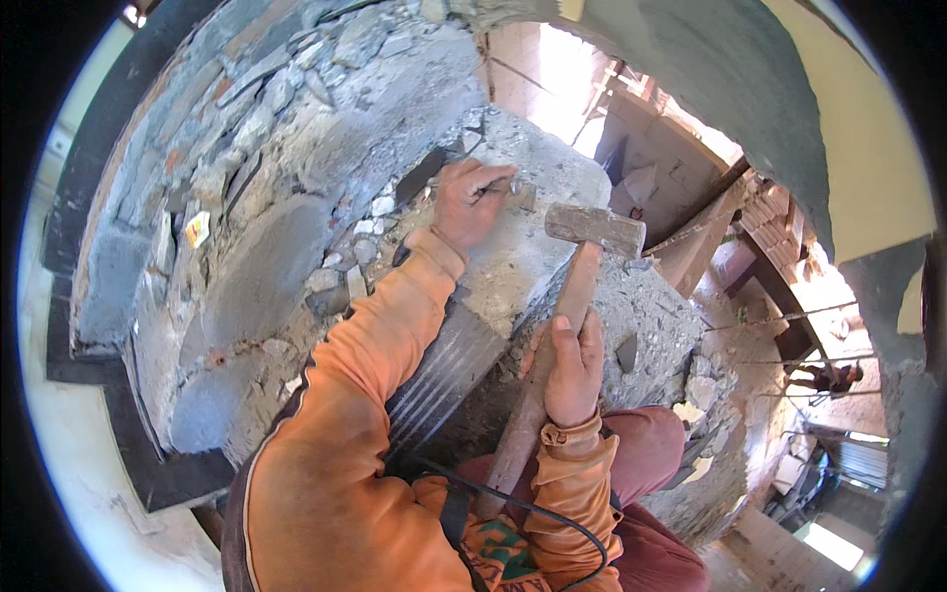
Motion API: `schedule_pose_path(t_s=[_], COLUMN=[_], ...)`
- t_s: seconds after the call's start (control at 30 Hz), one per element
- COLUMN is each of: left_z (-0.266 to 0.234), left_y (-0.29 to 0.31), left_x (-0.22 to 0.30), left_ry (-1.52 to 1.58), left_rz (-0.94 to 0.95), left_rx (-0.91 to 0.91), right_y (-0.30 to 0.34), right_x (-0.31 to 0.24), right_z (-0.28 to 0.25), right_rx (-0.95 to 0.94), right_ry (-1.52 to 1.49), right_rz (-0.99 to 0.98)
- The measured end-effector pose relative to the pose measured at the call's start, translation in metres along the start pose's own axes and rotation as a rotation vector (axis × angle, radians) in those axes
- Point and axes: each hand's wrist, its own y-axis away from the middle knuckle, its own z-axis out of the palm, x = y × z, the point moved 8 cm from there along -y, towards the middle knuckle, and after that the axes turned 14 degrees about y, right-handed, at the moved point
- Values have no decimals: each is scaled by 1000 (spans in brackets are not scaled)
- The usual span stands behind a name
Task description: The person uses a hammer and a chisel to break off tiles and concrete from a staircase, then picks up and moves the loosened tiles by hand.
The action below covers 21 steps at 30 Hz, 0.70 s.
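A hammer with a wooden handle (521, 426) and a blocky, dusty metal head (596, 229) is in my right hand (574, 370). My fingers wrap the handle about midway, and the head points away from me over the broken concrete. Further forward and to the left, my left hand (473, 204) is closed low over the rubble, thumb and fingers drawn together. Whatever it grips is hidden or too small to name. Just right of its fingertips lies a pale slab of concrete (552, 163). A ribbed grey strip (444, 370) lies under my left forearm.
Loose stone chips (365, 237) lie left of my left hand, beside a rough broken masonry face (266, 148). On the right the rubble (681, 345) drops off to a lower level, where a person (838, 378) is small in view. A dark cable (523, 503) crosses my lap.
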Motion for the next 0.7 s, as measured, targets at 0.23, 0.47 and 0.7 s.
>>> schedule_pose_path(t_s=[0.23, 0.47, 0.7], left_z=[35, 52, 58], left_y=[12, -28, -47], left_x=[57, -22, -31], left_ry=[14, -73, -5], left_rz=[284, 313, 309], left_rx=[-263, -312, -397], right_y=[-4, 0, 2], right_x=[5, -8, -7], right_z=[-14, -27, -25], right_rx=[67, 129, 146], right_ry=[-89, -134, -152], right_rz=[-37, -67, -71])
